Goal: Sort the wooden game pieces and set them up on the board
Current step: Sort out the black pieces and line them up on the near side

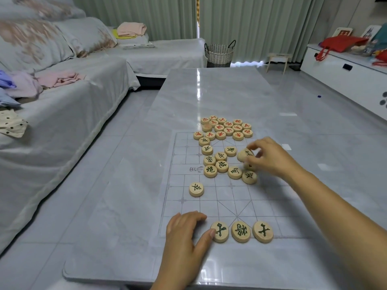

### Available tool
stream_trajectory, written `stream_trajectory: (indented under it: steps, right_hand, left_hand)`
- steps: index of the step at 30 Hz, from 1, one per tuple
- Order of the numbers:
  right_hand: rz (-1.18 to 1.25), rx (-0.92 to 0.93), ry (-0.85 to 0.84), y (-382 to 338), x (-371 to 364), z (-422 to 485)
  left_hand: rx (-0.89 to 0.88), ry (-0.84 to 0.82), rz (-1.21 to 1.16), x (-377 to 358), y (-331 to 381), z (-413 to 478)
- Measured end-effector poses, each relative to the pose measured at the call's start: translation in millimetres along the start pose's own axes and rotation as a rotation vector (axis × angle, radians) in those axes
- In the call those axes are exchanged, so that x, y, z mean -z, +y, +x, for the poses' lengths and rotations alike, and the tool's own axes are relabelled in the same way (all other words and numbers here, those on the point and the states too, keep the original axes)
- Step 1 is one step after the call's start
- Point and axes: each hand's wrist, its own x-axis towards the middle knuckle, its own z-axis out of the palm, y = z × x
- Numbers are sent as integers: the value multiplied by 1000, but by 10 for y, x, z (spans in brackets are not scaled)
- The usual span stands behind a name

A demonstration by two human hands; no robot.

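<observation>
My right grip (272, 160) is reaching out over the board (209, 208), pinching one tilted piece (244, 155) between thumb and fingertips, with one edge raised off the sheet. The piece is dark-lettered, but my fingers are covering part of its character, so I cannot read it. Just left of this grip and nearer to me, the loose dark-lettered pieces (222, 166) are lying in a cluster, several touching one another and one sitting partly under my fingers. Beyond the grip, at the board's far edge, the red-lettered pieces (226, 127) are sitting bunched together.

My left grip (186, 233) is resting on the bench (219, 91) close to me, fingers relaxed and holding nothing. Its thumb tip is touching the first of the three placed pieces (240, 231), which are standing in a row just to its right along the near back line. A single piece (196, 189) is lying apart, beyond the left grip.

To do this step well, I am thinking the pinched piece should come straight up before travelling, so it is not dragging its neighbours. Once it is clear I should be reading its character. It then probably belongs on a line crossing beside the row, not inside a square, with the left thumb steadying that row.
</observation>
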Motion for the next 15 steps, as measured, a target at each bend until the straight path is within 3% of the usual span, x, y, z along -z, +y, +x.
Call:
stream_trajectory:
  steps: [9,12,15]
  right_hand:
    - [-31,228,-304,637,39,-1207]
    - [45,191,-262,716,-35,-1332]
    - [1,100,-79,662,-138,-1385]
  left_hand:
    - [-13,24,-1,-11,22,-7]
    - [-37,39,3,-20,-1,-16]
    - [-40,44,12,-24,-7,-19]
